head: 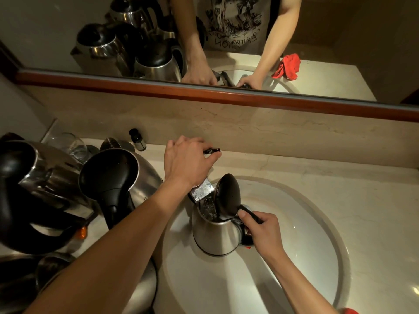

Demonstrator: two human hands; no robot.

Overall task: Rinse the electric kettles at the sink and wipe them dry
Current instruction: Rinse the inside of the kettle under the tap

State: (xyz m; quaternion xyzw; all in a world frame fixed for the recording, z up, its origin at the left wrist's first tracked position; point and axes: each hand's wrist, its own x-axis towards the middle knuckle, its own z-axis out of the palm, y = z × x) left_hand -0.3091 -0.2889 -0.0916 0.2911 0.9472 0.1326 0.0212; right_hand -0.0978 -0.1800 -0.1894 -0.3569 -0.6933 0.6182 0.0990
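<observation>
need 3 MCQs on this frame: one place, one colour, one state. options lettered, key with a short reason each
1. Where is the kettle held by the right hand?
A. in the sink under the tap
B. on the counter left of the sink
C. on the floor

2. What colour is the cloth in the mirror?
A. blue
B. red
C. white

3. How is the held kettle's lid?
A. shut
B. taken off
C. flipped open

Key: 1 A, it stands in the basin below the spout. 2 B, the reflected cloth is red. 3 C, the lid stands up over the kettle's open mouth.
</observation>
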